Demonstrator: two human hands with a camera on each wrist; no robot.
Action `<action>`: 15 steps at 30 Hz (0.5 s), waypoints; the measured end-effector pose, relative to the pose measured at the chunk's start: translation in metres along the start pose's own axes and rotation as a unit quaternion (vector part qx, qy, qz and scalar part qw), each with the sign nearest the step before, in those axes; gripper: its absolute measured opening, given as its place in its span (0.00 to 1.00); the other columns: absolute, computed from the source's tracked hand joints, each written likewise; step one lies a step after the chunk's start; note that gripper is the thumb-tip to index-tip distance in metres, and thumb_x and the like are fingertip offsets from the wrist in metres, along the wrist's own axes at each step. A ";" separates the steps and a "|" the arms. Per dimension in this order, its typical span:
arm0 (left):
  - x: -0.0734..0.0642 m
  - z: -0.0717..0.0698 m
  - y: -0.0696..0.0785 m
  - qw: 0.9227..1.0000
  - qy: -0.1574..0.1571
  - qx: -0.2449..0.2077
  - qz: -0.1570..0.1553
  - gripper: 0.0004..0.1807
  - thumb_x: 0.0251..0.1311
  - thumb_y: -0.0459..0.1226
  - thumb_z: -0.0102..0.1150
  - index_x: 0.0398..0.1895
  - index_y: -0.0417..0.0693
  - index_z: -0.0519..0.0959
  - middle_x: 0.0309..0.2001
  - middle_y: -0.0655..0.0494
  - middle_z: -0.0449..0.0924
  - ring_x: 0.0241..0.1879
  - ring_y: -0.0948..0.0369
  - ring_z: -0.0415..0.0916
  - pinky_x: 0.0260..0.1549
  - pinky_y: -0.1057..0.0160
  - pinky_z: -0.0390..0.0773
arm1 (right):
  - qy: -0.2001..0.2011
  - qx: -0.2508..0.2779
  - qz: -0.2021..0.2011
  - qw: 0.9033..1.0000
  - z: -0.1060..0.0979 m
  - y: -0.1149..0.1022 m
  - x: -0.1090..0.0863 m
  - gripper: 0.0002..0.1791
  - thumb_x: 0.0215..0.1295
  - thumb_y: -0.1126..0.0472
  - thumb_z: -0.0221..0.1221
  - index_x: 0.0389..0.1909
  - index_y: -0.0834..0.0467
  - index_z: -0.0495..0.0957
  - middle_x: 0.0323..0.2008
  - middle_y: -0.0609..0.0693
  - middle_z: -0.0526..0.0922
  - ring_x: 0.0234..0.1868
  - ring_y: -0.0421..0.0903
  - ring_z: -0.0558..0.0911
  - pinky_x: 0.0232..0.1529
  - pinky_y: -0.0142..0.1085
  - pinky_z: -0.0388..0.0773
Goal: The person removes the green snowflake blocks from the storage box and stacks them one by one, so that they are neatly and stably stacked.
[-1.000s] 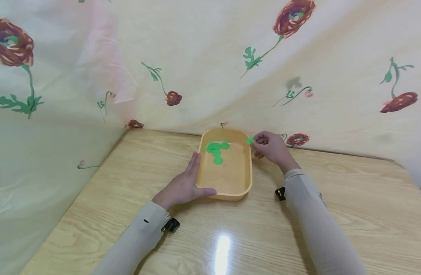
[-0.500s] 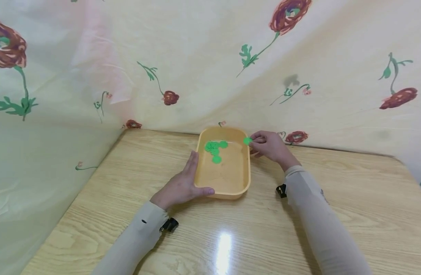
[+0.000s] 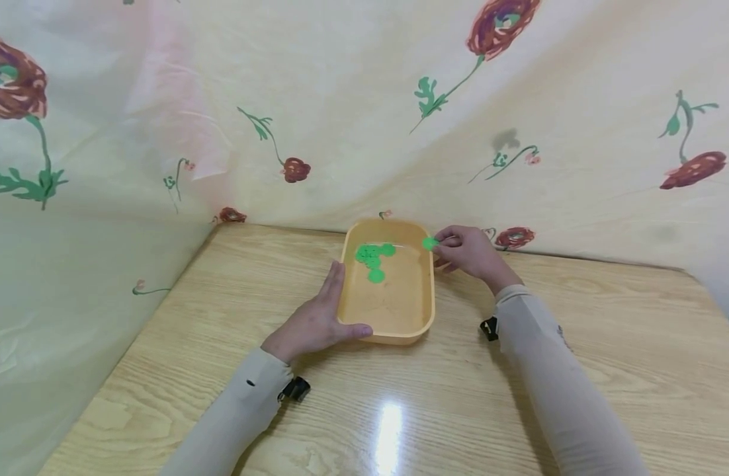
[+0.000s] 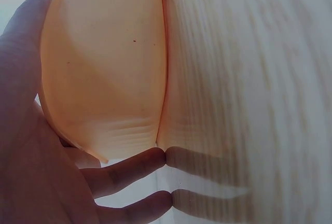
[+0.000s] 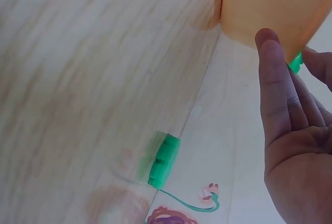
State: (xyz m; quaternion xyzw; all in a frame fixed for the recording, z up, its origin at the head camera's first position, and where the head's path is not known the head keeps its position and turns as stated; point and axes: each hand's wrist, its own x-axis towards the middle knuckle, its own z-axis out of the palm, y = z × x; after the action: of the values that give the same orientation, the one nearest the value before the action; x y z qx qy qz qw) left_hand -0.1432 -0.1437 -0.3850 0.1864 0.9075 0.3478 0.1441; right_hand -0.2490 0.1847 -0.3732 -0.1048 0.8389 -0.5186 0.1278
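Note:
A shallow yellow-orange plastic tray rests on the wooden table near the wall. Several flat green round pieces lie inside it, bunched toward its far left. My left hand spreads around the near left corner, straight fingers along the outer side and thumb on the front rim. In the left wrist view, two fingertips touch the tabletop beside the tray. At the far right rim, my right hand pinches a green round piece between thumb and fingers. The right wrist view mostly hides that piece behind the fingers.
Another green piece with a notched edge stands near the foot of the wall in the right wrist view. Floral sheeting hangs behind and to the left of the table. A light reflection shows on the near tabletop.
The head view has shifted slightly. Both hands, the pinched green piece and the tray stay about where they were relative to each other.

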 end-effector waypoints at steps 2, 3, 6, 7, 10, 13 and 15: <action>0.000 0.000 0.000 1.000 0.001 0.001 0.001 0.71 0.54 0.62 0.70 0.81 0.47 0.26 0.80 0.48 0.22 0.77 0.49 0.39 0.68 0.49 0.61 | -0.002 -0.003 0.000 1.000 0.000 -0.001 0.000 0.21 0.74 0.60 0.60 0.58 0.71 0.73 0.49 0.68 0.84 0.42 0.59 0.87 0.39 0.49 0.84; -0.001 0.000 0.000 1.000 0.003 0.001 0.001 0.72 0.54 0.62 0.70 0.81 0.47 0.26 0.80 0.48 0.22 0.77 0.49 0.40 0.67 0.49 0.62 | -0.003 -0.005 0.000 1.000 0.000 -0.002 0.000 0.21 0.74 0.60 0.60 0.58 0.71 0.73 0.48 0.68 0.84 0.41 0.59 0.87 0.39 0.49 0.84; -0.001 0.001 0.000 1.000 0.003 -0.001 -0.002 0.72 0.53 0.62 0.70 0.81 0.47 0.27 0.81 0.48 0.22 0.77 0.48 0.41 0.66 0.48 0.63 | -0.006 -0.008 -0.001 1.000 0.000 -0.003 0.000 0.21 0.73 0.59 0.61 0.58 0.71 0.73 0.48 0.67 0.84 0.41 0.59 0.87 0.40 0.49 0.84; -0.001 0.001 0.000 1.000 0.003 -0.003 -0.003 0.72 0.53 0.62 0.71 0.81 0.47 0.27 0.81 0.48 0.22 0.77 0.48 0.41 0.66 0.48 0.63 | -0.007 -0.007 -0.002 1.000 -0.001 -0.003 0.000 0.21 0.73 0.60 0.61 0.58 0.71 0.73 0.48 0.67 0.84 0.41 0.59 0.87 0.40 0.49 0.84; -0.001 0.002 0.000 1.000 0.003 -0.002 -0.005 0.72 0.53 0.63 0.70 0.81 0.48 0.27 0.81 0.49 0.22 0.77 0.48 0.41 0.66 0.48 0.64 | -0.008 -0.009 -0.004 1.000 -0.001 -0.003 0.000 0.20 0.74 0.61 0.60 0.58 0.71 0.73 0.48 0.67 0.84 0.41 0.59 0.87 0.39 0.48 0.84; -0.001 0.002 0.000 1.000 0.005 0.001 -0.002 0.72 0.53 0.64 0.70 0.81 0.47 0.27 0.81 0.48 0.22 0.77 0.48 0.41 0.66 0.47 0.63 | -0.007 -0.011 -0.006 1.000 -0.002 -0.002 0.001 0.19 0.74 0.62 0.59 0.58 0.71 0.73 0.48 0.67 0.84 0.41 0.58 0.87 0.39 0.47 0.84; 0.000 0.003 0.001 1.000 0.005 0.003 -0.003 0.72 0.53 0.64 0.69 0.81 0.47 0.27 0.81 0.48 0.23 0.77 0.48 0.40 0.67 0.47 0.63 | -0.005 -0.009 -0.009 1.000 -0.003 -0.001 0.000 0.19 0.74 0.62 0.59 0.58 0.72 0.73 0.48 0.67 0.84 0.41 0.58 0.87 0.39 0.47 0.84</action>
State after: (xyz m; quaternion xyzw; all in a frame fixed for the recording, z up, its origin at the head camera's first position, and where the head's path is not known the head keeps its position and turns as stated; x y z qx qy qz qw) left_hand -0.1416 -0.1419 -0.3862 0.1819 0.9098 0.3458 0.1399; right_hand -0.2500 0.1869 -0.3710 -0.1163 0.8420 -0.5114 0.1265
